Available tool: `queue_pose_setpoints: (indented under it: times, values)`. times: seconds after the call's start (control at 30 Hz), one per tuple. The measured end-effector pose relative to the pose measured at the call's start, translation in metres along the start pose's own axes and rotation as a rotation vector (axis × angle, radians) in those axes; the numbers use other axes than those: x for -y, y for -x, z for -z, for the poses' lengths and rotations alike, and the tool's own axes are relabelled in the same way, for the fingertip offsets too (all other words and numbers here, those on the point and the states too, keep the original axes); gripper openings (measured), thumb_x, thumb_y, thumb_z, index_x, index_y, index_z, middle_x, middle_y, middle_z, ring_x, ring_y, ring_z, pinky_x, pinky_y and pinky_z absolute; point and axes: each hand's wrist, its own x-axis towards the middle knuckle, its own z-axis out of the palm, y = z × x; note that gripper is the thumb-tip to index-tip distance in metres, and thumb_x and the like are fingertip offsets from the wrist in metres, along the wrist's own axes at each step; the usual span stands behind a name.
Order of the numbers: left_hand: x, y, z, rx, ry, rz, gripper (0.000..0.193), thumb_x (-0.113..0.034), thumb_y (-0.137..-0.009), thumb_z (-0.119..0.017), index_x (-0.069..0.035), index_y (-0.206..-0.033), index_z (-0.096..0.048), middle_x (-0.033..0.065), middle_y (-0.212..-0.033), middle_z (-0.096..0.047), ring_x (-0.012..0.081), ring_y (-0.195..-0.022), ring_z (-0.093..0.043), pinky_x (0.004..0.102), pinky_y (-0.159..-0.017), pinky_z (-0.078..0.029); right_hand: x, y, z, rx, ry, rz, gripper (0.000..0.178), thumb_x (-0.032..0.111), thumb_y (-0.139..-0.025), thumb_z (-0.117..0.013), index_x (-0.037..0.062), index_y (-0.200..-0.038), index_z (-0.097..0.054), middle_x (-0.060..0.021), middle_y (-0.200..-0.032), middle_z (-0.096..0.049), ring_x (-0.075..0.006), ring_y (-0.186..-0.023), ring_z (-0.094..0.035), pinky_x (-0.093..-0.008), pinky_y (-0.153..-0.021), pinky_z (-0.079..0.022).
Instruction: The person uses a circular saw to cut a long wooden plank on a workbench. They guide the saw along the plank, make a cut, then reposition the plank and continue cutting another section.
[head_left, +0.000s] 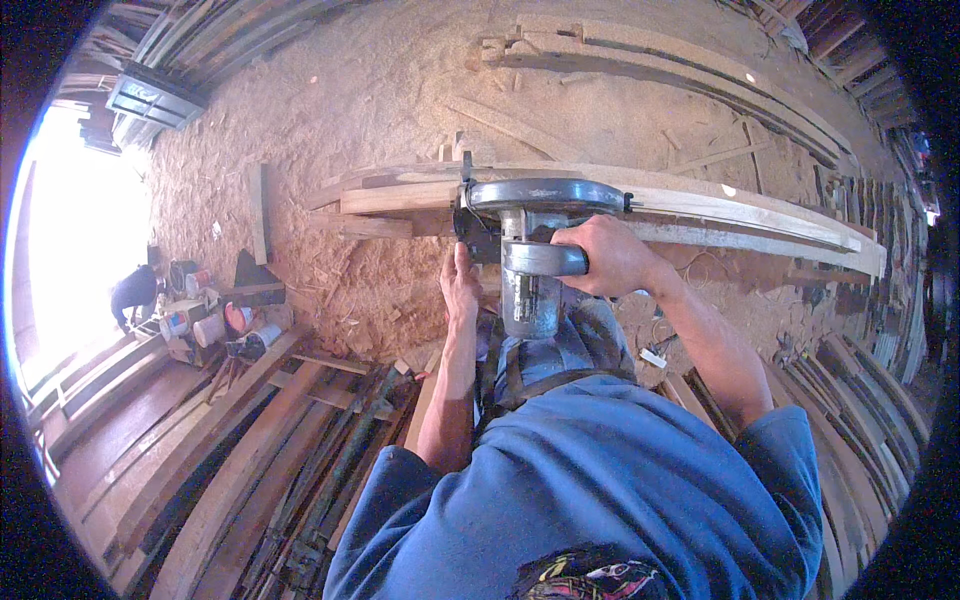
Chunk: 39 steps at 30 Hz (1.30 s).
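Observation:
A grey circular saw (535,195) lies across several long wooden beams (390,198) in front of me. My right hand (605,257) is wrapped round its rear handle (545,260), and the silver motor housing (530,310) points back toward my body. At the saw's left side, my left hand (460,288) reaches up with its fingers against the dark edge of the saw's base (462,215). The fingers look pressed together; exactly what they grip is hidden. The blade is out of sight under its guard.
More notched timbers (660,75) lie beyond on the sawdust-strewn ground. Stacked planks (240,450) fill the near left, with others (840,420) at the near right. Buckets and containers (210,328) stand at left, by a bright opening. A short board (260,215) lies nearby.

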Motion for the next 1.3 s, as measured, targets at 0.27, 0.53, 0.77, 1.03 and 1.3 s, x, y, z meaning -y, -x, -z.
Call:
queue_pose_setpoints:
  times: [0.27,0.53,0.77,1.03,1.3]
  values:
    - [-0.012,0.007,-0.003,-0.027,-0.042,-0.028,0.049,-0.058,-0.106,-0.057,-0.01,-0.098,-0.065,-0.0049,-0.065,-0.049,0.0055,-0.051,-0.04,0.0257,-0.045,-0.03,-0.001,-0.001,-0.001,-0.002,0.014,0.013,0.024,0.012,-0.075,-0.081,0.006,-0.095,-0.071,-0.0181,-0.083,-0.073,-0.0408,-0.084,-0.072,-0.0483,-0.073,-0.055]
    - [-0.006,0.004,-0.002,-0.028,-0.064,-0.055,0.052,-0.056,-0.107,-0.055,-0.006,-0.099,-0.067,-0.0042,-0.068,-0.05,0.0063,-0.054,-0.041,0.0275,-0.048,-0.03,-0.005,-0.002,-0.004,0.014,-0.013,-0.034,0.028,0.024,-0.073,-0.082,0.0104,-0.095,-0.072,-0.0182,-0.084,-0.074,-0.0417,-0.085,-0.072,-0.052,-0.078,-0.057]
    - [-0.003,0.002,-0.003,-0.015,-0.057,-0.069,0.05,-0.053,-0.108,-0.054,-0.006,-0.1,-0.068,-0.0063,-0.07,-0.048,0.0052,-0.057,-0.038,0.0271,-0.05,-0.028,-0.005,-0.002,-0.004,0.01,-0.003,-0.014,0.028,0.024,-0.073,-0.082,0.0098,-0.096,-0.072,-0.0182,-0.084,-0.074,-0.0419,-0.087,-0.072,-0.052,-0.079,-0.057]
    - [-0.003,0.003,0.0,0.002,-0.04,-0.034,0.048,-0.055,-0.108,-0.054,-0.009,-0.103,-0.068,-0.0064,-0.072,-0.049,0.0046,-0.059,-0.039,0.0247,-0.051,-0.029,-0.005,-0.002,-0.004,0.019,-0.011,-0.019,0.03,0.025,-0.075,-0.082,0.0086,-0.099,-0.073,-0.0194,-0.088,-0.075,-0.0421,-0.089,-0.072,-0.052,-0.08,-0.056]
    - [0.006,-0.004,0.003,-0.019,-0.056,-0.062,0.05,-0.056,-0.106,-0.056,-0.008,-0.11,-0.07,-0.0062,-0.07,-0.051,0.0055,-0.055,-0.041,0.0252,-0.048,-0.032,-0.005,-0.002,-0.004,0.022,-0.02,-0.023,0.029,0.024,-0.075,-0.082,0.0092,-0.099,-0.073,-0.0191,-0.087,-0.075,-0.0423,-0.088,-0.072,-0.0517,-0.08,-0.057]
